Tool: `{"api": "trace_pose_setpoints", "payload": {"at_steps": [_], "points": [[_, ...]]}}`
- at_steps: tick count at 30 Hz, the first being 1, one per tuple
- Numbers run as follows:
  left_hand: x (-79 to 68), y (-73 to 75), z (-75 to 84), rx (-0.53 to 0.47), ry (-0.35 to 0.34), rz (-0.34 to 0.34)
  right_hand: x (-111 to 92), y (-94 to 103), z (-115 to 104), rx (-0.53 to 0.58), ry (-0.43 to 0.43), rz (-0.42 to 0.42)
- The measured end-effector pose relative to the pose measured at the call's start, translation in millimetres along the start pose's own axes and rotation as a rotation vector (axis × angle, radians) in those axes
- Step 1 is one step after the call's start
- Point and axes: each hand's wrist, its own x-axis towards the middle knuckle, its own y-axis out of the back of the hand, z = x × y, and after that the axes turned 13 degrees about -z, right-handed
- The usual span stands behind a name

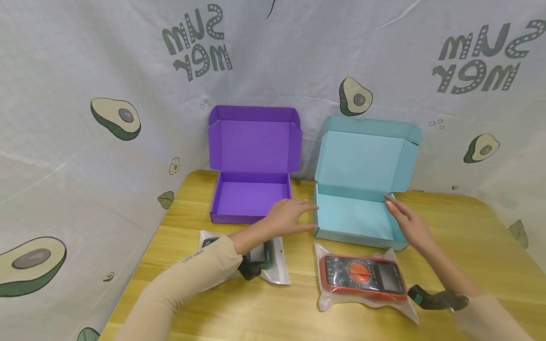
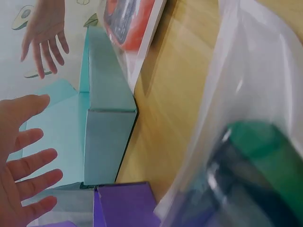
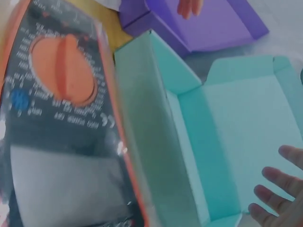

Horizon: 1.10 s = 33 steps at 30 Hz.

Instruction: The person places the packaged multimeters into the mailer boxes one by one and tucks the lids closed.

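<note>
- I am seeing the light teal cardboard box (image 1: 354,215) sitting on the wood-patterned table (image 1: 452,227), its lid standing raised at the back, between the two hands.
- My left hand (image 1: 291,218) is hanging at the box's left side, thumb and fingers spread and released, grasping nothing; I am not able to tell whether the fingertips are touching the wall.
- My right hand (image 1: 410,226) is lying along the box's right side, fingers extended and released, pointing towards the back corner; contact is again escaping me.
- The red-and-black multimeter with an orange-red dial (image 1: 362,274) is lying in a clear plastic bag just in front of the teal box.
- The purple cardboard box (image 1: 247,196) is standing to the left, lid also raised.
- In front of it, a dark green device with a grey screen (image 1: 267,255) is resting in clear plastic, partly hidden by my left forearm.
</note>
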Motion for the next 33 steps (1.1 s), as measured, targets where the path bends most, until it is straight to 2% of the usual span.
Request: {"api": "trace_pose_setpoints", "payload": {"at_steps": [9, 15, 18, 22, 27, 29, 33], "points": [[4.2, -11.0, 18.8, -0.051, -0.044, -0.039, -2, -8.6, 29, -0.123, 0.076, 0.196], [11.0, -18.0, 28.7, -0.038, -0.101, -0.043, -4, -8.8, 42, -0.105, 0.029, 0.255], [14.6, -21.4, 33.6, -0.026, -0.121, -0.055, -5, -8.0, 46, -0.088, -0.012, 0.251], [17.8, -26.2, 42.4, -0.033, -0.117, -0.105, -5, -8.2, 52, -0.09, -0.065, 0.224], [21.3, -31.9, 57.8, 0.068, -0.116, -0.131, -3, -9.9, 58, -0.071, -0.136, 0.157], [23.5, -36.0, 63.7, 0.111, -0.136, -0.132, -1, -10.1, 61, -0.06, -0.174, 0.134], [26.0, -43.9, 73.3, 0.106, -0.161, -0.188, 3, -9.6, 64, -0.049, -0.212, 0.125]]}}
